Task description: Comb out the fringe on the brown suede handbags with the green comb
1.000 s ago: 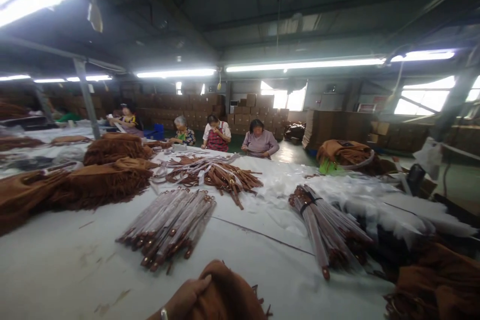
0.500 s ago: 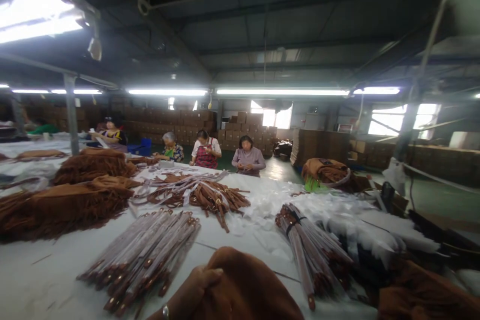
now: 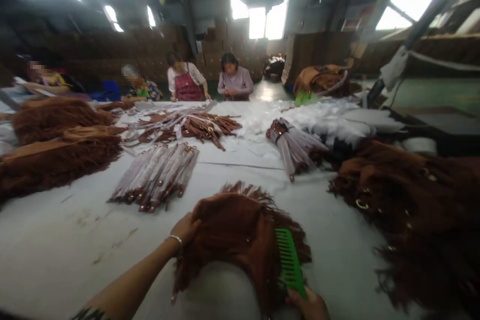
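Observation:
A brown fringed bag (image 3: 232,225) lies on the white table in front of me, its fringe spread along the far and right sides. My left hand (image 3: 187,230), with a bracelet at the wrist, is closed on the bag's upper left edge. At the lower right, my right hand (image 3: 308,305) grips the end of a green comb (image 3: 289,260). The comb's teeth face left, against the right side of the bag by the fringe. Part of the right hand is cut off by the frame's bottom edge.
Wrapped straps (image 3: 157,175) lie left of centre, and a tied bundle (image 3: 296,145) sits to the right. Loose brown straps (image 3: 202,127) are behind. Brown fringed pieces (image 3: 56,160) are piled left, more (image 3: 412,200) at right. Several people, one in a lilac top (image 3: 236,82), work across the table.
My view has tilted down. The brown bag, earlier held up at the bottom edge, now lies lower on the table, and my right hand with the green comb has come into view.

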Action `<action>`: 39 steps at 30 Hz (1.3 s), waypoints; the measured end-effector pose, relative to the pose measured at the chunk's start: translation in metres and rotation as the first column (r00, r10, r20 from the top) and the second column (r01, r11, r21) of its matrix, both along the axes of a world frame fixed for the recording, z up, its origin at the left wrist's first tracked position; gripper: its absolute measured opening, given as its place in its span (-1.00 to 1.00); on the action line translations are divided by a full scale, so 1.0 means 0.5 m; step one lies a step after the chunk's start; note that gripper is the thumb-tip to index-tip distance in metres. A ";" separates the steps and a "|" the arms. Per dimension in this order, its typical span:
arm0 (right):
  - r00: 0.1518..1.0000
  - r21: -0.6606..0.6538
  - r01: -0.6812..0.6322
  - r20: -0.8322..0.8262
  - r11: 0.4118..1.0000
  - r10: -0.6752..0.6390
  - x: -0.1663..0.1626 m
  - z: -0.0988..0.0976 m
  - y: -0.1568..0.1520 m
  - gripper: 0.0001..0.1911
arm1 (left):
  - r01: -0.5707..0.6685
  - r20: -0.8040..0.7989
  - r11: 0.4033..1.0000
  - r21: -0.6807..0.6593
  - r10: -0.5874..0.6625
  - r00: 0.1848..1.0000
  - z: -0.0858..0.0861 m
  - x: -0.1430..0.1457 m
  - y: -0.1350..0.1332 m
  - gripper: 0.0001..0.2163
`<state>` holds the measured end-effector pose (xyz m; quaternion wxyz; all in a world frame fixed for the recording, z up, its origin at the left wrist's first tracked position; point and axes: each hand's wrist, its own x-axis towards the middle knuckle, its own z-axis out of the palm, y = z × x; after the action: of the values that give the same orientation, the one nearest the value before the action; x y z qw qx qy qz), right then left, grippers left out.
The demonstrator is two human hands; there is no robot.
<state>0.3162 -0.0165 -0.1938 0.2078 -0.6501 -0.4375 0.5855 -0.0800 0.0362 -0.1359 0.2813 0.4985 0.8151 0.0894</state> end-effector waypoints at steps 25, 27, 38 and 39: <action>0.947 0.151 -0.226 0.264 0.962 0.181 -0.173 0.013 -0.030 -0.50 | 0.570 -0.384 0.807 0.154 -0.483 0.787 -0.207 0.309 0.004 -0.43; 0.966 0.167 -0.214 0.180 0.962 0.184 -0.185 0.013 -0.036 -0.48 | 0.572 -0.398 0.807 0.144 -0.482 0.780 -0.211 0.308 0.007 -0.45; 0.992 0.226 0.083 0.075 0.971 -0.102 -0.190 -0.027 -0.010 -0.53 | 0.591 -0.423 0.763 0.263 -0.459 0.781 -0.211 0.315 0.011 -0.43; 0.989 0.229 0.094 0.090 0.969 -0.117 -0.191 -0.026 -0.007 -0.53 | 0.593 -0.426 0.760 0.264 -0.460 0.779 -0.212 0.315 0.011 -0.44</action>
<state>0.2207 -0.0198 -0.2069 0.2879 -0.6742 -0.4754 0.4864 0.0776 0.0417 -0.2417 0.0486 0.7628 0.6402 0.0769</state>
